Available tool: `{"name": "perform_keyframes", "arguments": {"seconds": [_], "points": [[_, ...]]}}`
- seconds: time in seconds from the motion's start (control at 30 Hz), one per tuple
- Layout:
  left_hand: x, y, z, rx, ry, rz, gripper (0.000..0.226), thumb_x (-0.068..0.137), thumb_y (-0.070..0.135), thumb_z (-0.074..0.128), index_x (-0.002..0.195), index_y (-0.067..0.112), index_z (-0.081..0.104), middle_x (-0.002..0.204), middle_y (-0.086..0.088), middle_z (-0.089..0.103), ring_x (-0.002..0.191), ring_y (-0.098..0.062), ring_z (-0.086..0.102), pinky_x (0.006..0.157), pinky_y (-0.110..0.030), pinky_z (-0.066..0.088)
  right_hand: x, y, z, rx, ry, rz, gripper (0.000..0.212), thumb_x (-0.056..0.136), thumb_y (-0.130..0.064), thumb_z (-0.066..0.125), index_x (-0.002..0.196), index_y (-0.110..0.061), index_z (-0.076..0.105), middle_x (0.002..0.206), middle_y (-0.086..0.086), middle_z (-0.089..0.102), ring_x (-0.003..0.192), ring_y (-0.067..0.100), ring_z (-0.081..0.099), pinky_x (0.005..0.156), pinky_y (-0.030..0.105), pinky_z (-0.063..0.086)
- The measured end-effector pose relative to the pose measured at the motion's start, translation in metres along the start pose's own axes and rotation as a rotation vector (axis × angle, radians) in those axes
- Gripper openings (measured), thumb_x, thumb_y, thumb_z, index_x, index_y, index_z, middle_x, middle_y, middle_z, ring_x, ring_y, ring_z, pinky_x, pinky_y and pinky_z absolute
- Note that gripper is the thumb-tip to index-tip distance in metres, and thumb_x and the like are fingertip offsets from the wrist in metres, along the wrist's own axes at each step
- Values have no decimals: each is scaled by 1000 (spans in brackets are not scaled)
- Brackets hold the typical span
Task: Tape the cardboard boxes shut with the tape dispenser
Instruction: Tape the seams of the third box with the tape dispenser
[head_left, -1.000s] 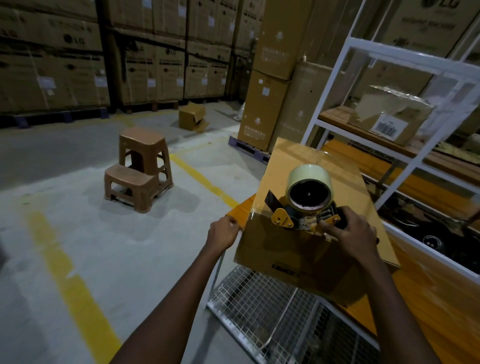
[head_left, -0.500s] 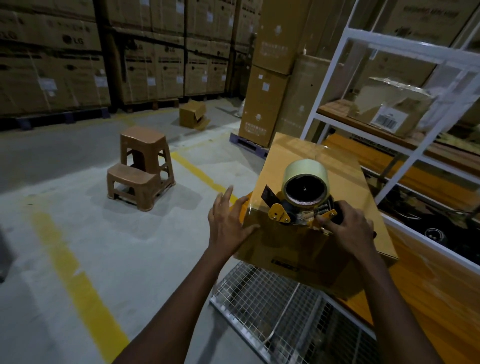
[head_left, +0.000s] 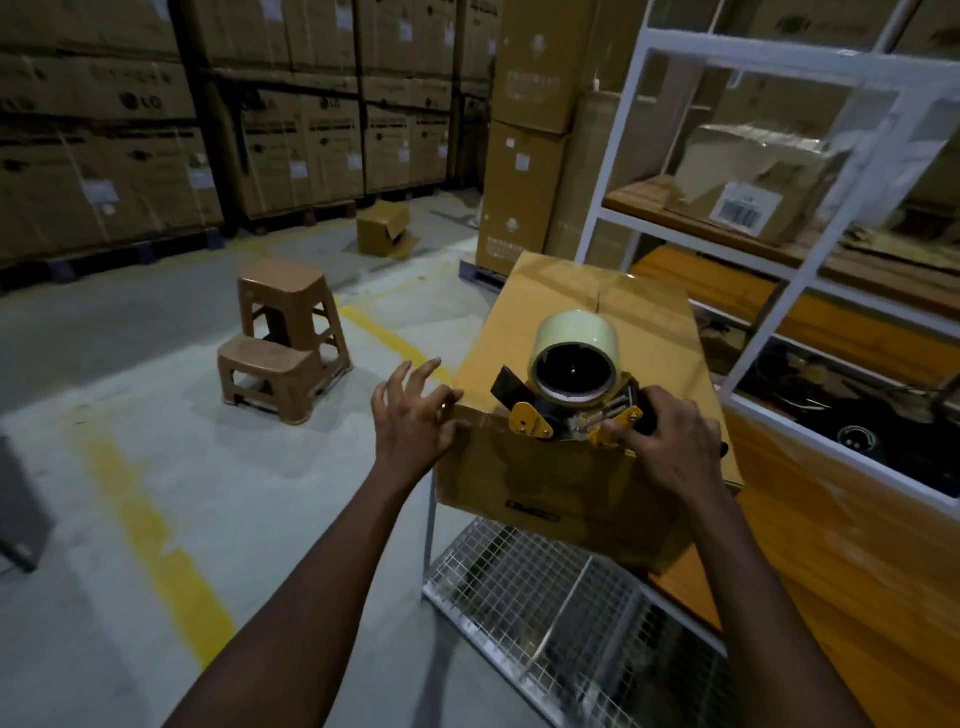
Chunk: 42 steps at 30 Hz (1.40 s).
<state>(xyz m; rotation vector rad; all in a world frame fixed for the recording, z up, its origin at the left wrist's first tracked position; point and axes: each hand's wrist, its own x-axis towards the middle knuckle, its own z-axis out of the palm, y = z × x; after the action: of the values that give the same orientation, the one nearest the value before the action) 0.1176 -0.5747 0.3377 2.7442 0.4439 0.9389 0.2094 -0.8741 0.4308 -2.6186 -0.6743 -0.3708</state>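
Observation:
A brown cardboard box (head_left: 644, 322) lies with closed flaps on the corner of an orange-topped table (head_left: 841, 535). The tape dispenser (head_left: 571, 379), yellow with a pale roll of tape, sits at the box's near top edge. My right hand (head_left: 670, 447) grips the dispenser's handle. Just left of the dispenser, my left hand (head_left: 415, 415) has its fingers spread, with the palm against the box's near left corner, holding nothing.
A wire mesh shelf (head_left: 561, 618) sits under the table. A white metal rack (head_left: 769, 291) with a torn box (head_left: 753, 192) stands to the right. Two brown plastic stools (head_left: 285, 338) and a small open box (head_left: 384, 228) stand on the concrete floor. Stacked cartons (head_left: 156, 140) line the back.
My left hand has gone from a closed grip at the box's left corner to spread fingers resting on that corner. The right hand stays on the dispenser at the box's near edge.

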Motion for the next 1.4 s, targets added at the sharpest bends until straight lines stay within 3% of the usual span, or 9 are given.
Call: {"name": "perform_keyframes", "arguments": {"seconds": [0.17, 0.3, 0.4, 0.77, 0.87, 0.97, 1.07, 1.17, 1.4], "points": [[1, 11, -4, 22, 19, -58, 39, 65, 41, 86, 99, 28, 71, 135, -1, 56, 130, -33, 45, 93, -51, 38, -13, 51, -22, 24, -29, 41, 78, 69, -82, 37, 113, -20, 55, 107, 7, 61, 101, 29, 52, 85, 43, 31], [4, 20, -5, 51, 17, -24, 37, 63, 35, 87, 95, 25, 72, 125, -1, 60, 123, -31, 48, 90, -48, 38, -24, 71, -33, 68, -53, 80, 74, 73, -72, 44, 122, -17, 53, 114, 10, 59, 108, 30, 48, 89, 44, 31], [4, 24, -4, 76, -2, -54, 37, 64, 31, 87, 97, 25, 70, 119, 0, 62, 119, -28, 50, 87, -48, 39, -28, 87, -41, 89, -38, 73, 69, 74, -70, 45, 118, -18, 56, 110, 9, 61, 106, 30, 50, 87, 44, 30], [-7, 50, -8, 195, 25, -155, 39, 72, 29, 81, 109, 26, 68, 123, -5, 57, 120, -31, 43, 92, -51, 34, -38, 143, -64, 120, -49, 62, 70, 77, -68, 51, 130, -23, 52, 123, 9, 61, 115, 32, 49, 92, 45, 28], [-18, 76, -3, 276, 16, -59, 51, 68, 38, 75, 115, 23, 64, 119, -10, 57, 114, -34, 47, 92, -51, 33, -35, 141, -67, 97, -45, 45, 58, 85, -58, 60, 128, -21, 53, 123, 9, 60, 116, 32, 47, 95, 45, 28], [-24, 120, 8, 233, -11, 165, 64, 66, 51, 76, 122, 25, 60, 113, -10, 59, 104, -34, 54, 90, -49, 38, -32, 143, -67, 77, -45, 33, 54, 85, -57, 60, 126, -21, 54, 120, 7, 60, 113, 31, 48, 91, 43, 29], [-21, 162, 22, 223, -14, 336, 59, 68, 49, 83, 117, 21, 66, 103, -9, 63, 91, -29, 56, 82, -41, 41, -31, 146, -66, 56, -57, 14, 56, 84, -61, 56, 123, -23, 53, 119, 4, 60, 110, 29, 48, 88, 41, 29], [-22, 173, 29, 215, 6, 306, 51, 68, 41, 85, 110, 19, 68, 98, -8, 63, 85, -28, 53, 72, -36, 40, -29, 149, -66, 79, -83, 14, 57, 84, -62, 56, 126, -24, 51, 124, 4, 59, 112, 28, 48, 90, 42, 30], [-22, 175, 28, 216, -3, 202, 48, 66, 34, 88, 109, 23, 71, 96, -8, 64, 82, -30, 54, 70, -36, 38, -46, 191, -82, 172, -46, 63, 56, 85, -57, 61, 128, -22, 53, 124, 9, 60, 115, 32, 48, 95, 47, 30]]}}
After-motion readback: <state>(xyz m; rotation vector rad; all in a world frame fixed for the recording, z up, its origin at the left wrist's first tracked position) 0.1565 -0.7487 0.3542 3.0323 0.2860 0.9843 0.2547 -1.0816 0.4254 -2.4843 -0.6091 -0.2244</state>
